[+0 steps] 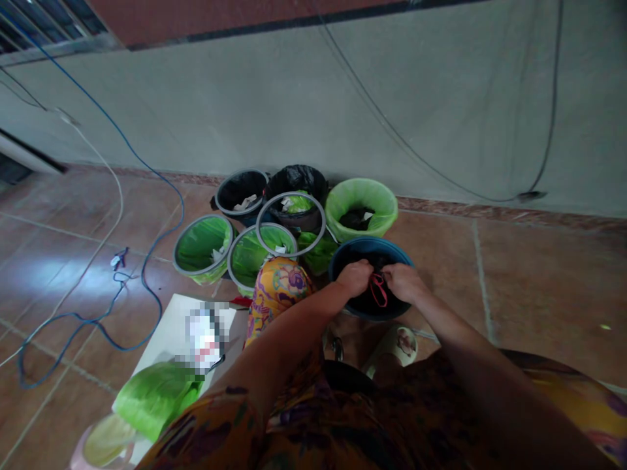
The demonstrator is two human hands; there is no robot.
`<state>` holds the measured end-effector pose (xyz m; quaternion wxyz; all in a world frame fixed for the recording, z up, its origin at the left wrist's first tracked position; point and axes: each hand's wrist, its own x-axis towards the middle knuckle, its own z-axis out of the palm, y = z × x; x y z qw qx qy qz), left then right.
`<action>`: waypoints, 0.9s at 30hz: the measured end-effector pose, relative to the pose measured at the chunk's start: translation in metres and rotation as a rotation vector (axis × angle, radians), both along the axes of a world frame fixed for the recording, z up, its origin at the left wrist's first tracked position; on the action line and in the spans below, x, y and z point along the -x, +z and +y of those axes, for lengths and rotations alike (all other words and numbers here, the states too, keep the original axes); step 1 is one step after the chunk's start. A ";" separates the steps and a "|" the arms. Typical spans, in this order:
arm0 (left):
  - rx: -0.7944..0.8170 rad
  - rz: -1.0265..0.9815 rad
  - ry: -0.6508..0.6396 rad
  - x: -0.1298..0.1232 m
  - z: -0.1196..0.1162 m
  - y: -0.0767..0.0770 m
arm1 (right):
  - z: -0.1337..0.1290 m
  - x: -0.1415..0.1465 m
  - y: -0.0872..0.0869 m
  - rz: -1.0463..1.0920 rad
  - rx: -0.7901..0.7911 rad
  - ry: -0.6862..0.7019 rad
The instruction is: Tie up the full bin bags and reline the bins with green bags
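Note:
A dark blue bin (399,249) stands on the floor in front of me, a little right of centre. My left hand (355,277) is over its left side with the fingers closed. Opposite it, my right hand (404,282) is closed too, over the right side. Both hands pinch black bag material (377,260) between them, near the bin's mouth. A red drawstring loop (378,292) hangs below the fingers. The dark inside of the bin is hard to make out, and my fingertips are partly hidden.
Several bins stand by the wall, including a green-lined bin (361,196) and a black-lined bin (298,175). A loose grey ring (322,215) leans across them. At left are a white board (169,320), a green bag (154,395) and a blue cable (159,307).

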<state>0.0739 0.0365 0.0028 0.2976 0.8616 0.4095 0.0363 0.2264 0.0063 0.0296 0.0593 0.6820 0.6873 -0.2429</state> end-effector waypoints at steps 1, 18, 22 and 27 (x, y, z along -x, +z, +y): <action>-0.008 0.019 0.000 0.001 0.000 0.001 | 0.000 0.001 0.002 -0.003 0.006 0.004; 0.201 0.264 0.220 0.012 0.001 0.003 | -0.011 0.022 -0.002 0.060 0.221 -0.092; 0.309 -0.040 0.361 0.003 0.007 -0.002 | -0.014 0.032 -0.011 0.129 0.199 -0.128; 0.677 -0.575 0.567 -0.006 0.007 0.006 | -0.010 0.031 -0.012 0.238 0.030 -0.179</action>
